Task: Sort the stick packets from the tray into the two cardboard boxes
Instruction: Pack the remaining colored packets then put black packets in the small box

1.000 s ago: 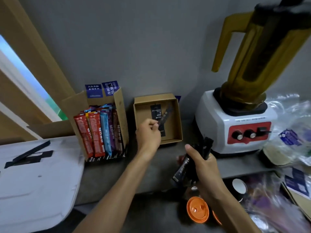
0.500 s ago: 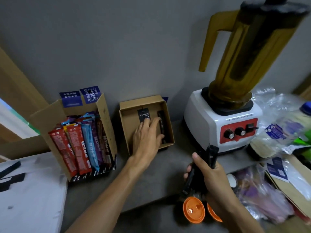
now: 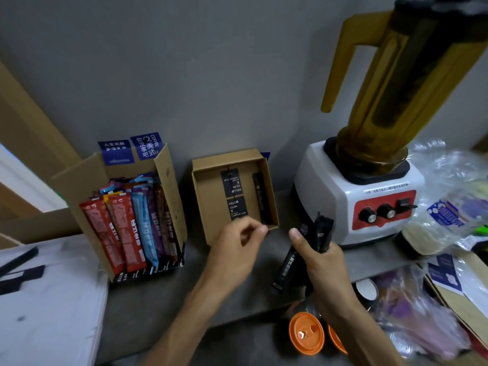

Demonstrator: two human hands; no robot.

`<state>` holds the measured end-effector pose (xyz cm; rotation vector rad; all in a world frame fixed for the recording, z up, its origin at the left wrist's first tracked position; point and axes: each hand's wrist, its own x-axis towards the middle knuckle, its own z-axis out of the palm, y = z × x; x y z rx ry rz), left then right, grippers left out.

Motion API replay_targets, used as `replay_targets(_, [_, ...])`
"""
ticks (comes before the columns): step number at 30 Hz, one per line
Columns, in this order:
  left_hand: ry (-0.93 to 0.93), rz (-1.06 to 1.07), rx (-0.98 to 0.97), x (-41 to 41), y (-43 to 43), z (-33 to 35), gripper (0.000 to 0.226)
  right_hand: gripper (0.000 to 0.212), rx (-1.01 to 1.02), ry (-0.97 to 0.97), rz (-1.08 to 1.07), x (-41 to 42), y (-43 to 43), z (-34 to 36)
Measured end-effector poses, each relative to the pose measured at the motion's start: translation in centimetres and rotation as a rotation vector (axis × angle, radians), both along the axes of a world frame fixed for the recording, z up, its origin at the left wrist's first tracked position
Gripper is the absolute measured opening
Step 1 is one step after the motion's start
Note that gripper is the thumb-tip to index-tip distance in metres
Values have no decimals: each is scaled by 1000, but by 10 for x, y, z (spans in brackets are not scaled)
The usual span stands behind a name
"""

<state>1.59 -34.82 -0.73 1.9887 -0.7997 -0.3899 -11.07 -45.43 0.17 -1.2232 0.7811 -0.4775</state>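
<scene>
Head | left hand (image 3: 235,250) loosely curled, empty | right hand (image 3: 323,265) grips black packets (image 3: 287,265)

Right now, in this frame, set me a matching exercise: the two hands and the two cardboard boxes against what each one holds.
Things
1. left hand
2. right hand
3. tall cardboard box
4. small cardboard box

Holds
A. one black stick packet lying along its right wall
B. coloured stick packets standing in a row
C. nothing, fingers loosely curled
D. a gripped bundle of black stick packets

Pairs: 1-C, 2-D, 3-B, 4-A
</scene>
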Motion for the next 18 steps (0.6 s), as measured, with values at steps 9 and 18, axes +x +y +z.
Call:
replay_targets(9, [284,-149,90,-47,20,14,2,30,-59,16,215,-4,-14,9])
replay_targets(18, [132,323,88,28,-35,3,6,17,87,-4,159,-11,-24,6])
